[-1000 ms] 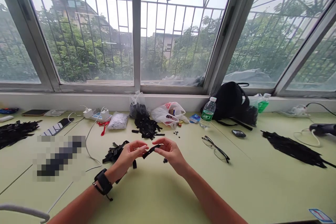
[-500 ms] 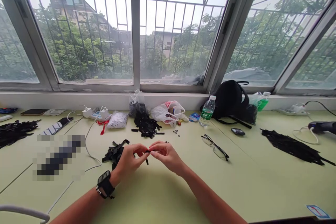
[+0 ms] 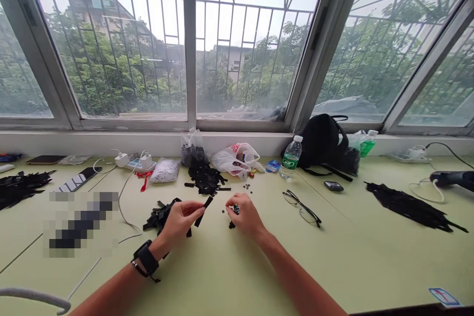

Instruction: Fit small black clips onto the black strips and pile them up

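My left hand (image 3: 181,217) is closed on a narrow black fabric strip (image 3: 203,211), pinched between thumb and fingertips, its ends hanging free. Beside that hand, partly hidden by it, lies a heap of black strips (image 3: 159,215). My right hand (image 3: 246,217) is low at the table, apart from the left, with curled fingers. Between its thumb and fingers show several small dark round pieces (image 3: 236,209); whether all are gripped or some lie on the table, I cannot tell. One loose dark disc (image 3: 223,211) lies left of its fingertips.
Behind my hands lie more black strips (image 3: 205,177), a white plastic bag (image 3: 237,158) and a water bottle (image 3: 292,158). Eyeglasses (image 3: 303,207) and a black strip bundle (image 3: 411,207) are rightward. A white cable (image 3: 126,217) crosses the left side.
My hands were together at the black strip; now they are apart. The right hand has moved right to the small dark pieces, while the left keeps the strip, lifted into clearer view.
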Action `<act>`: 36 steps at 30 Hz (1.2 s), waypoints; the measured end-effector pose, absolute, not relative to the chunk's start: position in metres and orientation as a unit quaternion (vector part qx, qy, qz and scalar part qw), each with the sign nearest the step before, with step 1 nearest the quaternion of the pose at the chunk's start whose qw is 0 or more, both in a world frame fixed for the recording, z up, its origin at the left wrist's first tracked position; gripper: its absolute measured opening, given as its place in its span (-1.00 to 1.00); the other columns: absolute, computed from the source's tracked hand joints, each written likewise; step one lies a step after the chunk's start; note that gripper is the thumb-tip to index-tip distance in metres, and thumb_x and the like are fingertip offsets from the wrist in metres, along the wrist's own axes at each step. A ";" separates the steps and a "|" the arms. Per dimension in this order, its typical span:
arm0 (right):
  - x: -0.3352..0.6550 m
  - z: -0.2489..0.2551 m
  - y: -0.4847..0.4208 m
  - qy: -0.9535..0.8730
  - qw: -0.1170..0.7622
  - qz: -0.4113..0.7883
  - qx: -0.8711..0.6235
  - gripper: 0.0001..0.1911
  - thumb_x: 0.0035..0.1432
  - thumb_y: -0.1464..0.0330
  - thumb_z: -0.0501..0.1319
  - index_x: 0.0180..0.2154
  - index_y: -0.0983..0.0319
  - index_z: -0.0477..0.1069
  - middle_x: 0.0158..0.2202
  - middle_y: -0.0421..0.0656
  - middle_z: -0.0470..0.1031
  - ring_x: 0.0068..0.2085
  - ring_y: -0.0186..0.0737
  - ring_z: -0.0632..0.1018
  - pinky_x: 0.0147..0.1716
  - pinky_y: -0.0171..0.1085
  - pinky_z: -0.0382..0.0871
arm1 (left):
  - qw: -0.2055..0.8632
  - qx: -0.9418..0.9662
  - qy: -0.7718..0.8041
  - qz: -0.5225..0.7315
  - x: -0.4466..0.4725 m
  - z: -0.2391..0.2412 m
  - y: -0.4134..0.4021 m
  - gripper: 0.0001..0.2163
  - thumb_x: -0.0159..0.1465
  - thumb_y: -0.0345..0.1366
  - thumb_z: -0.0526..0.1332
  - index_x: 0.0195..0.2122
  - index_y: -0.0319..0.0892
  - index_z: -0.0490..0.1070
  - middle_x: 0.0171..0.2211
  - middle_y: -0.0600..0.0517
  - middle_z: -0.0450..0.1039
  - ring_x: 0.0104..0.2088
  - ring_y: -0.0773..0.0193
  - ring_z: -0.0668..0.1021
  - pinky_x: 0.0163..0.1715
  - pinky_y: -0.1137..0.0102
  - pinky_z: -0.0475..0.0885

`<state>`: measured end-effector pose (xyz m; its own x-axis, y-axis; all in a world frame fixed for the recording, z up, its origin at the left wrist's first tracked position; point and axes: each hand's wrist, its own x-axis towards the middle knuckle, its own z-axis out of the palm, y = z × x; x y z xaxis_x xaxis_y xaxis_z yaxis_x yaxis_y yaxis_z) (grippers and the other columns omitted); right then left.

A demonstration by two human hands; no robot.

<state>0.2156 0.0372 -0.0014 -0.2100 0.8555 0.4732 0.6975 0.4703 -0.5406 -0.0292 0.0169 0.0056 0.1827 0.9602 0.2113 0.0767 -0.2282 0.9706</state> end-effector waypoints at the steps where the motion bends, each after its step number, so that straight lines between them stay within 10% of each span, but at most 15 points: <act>1: 0.214 -0.002 0.036 -0.777 0.366 0.109 -0.500 -0.84 0.15 0.49 0.22 -0.38 0.17 0.56 -0.31 -0.11 0.55 -0.16 -0.05 0.48 -0.10 -0.15 0.31 | 0.464 0.610 0.425 0.482 -0.029 0.007 0.017 -0.72 0.18 -0.06 0.41 -0.27 -0.18 0.69 -0.33 -0.03 0.65 -0.37 0.21 0.56 -0.37 0.40 0.44; 25: 0.194 0.010 0.018 -0.799 0.397 0.216 -0.397 -0.76 0.42 0.23 0.12 -0.01 0.10 0.50 -0.18 -0.11 0.58 -0.08 -0.06 0.49 -0.04 -0.10 0.34 | 0.508 0.585 0.423 0.470 -0.031 0.013 0.014 -0.69 0.17 -0.03 0.43 -0.41 -0.20 0.55 -0.45 -0.02 0.58 -0.40 0.22 0.57 -0.34 0.37 0.45; 36: 0.183 0.007 0.014 -0.787 0.395 0.257 -0.398 -0.85 0.27 0.24 0.24 -0.34 0.15 0.44 -0.31 -0.17 0.56 -0.22 -0.13 0.49 -0.32 -0.22 0.27 | 0.514 0.613 0.379 0.465 -0.027 0.017 0.011 -0.70 0.19 -0.10 0.41 -0.12 -0.14 0.58 -0.35 0.00 0.58 -0.31 0.20 0.57 -0.25 0.35 0.47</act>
